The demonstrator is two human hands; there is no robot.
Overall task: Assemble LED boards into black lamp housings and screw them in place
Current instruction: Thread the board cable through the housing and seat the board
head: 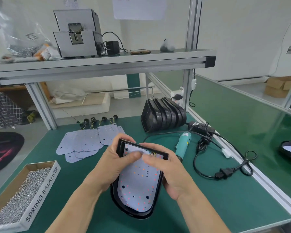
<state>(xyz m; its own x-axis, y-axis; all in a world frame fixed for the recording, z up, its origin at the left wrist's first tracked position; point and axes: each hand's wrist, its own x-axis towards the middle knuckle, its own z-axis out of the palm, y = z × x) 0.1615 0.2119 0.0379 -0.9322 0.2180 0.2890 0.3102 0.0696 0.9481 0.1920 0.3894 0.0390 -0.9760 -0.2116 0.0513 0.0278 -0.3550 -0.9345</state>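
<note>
Hands, left [114, 165] and right [171, 172], grip black housing [141, 214] holding LED board [138, 187] on green mat [200, 199].

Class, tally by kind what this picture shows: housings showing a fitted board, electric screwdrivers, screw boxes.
Housings showing a fitted board: 2 (held housing, right-edge housing)
Electric screwdrivers: 1
Screw boxes: 1
Total: 4
</note>
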